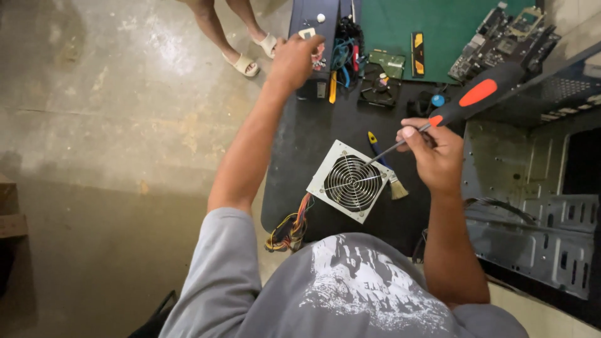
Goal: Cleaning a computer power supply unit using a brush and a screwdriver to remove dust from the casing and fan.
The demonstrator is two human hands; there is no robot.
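Head view shows the right hand point(435, 156) closed around a screwdriver point(463, 103) with black and orange handle; its tip rests on the fan grille of a grey power supply point(347, 181), which lies near the table's point(300, 144) left edge. The left hand point(294, 59) reaches far, fingers pinching a small part point(307, 32). A brush point(389, 175) lies just beside the power supply. An open computer case point(532, 206) borders the right.

I wear a grey short-sleeved T-shirt point(325, 294) with a white, cracked graphic print point(363, 281) across the front; my forearms are bare, no watch, rings or gloves on my hands.
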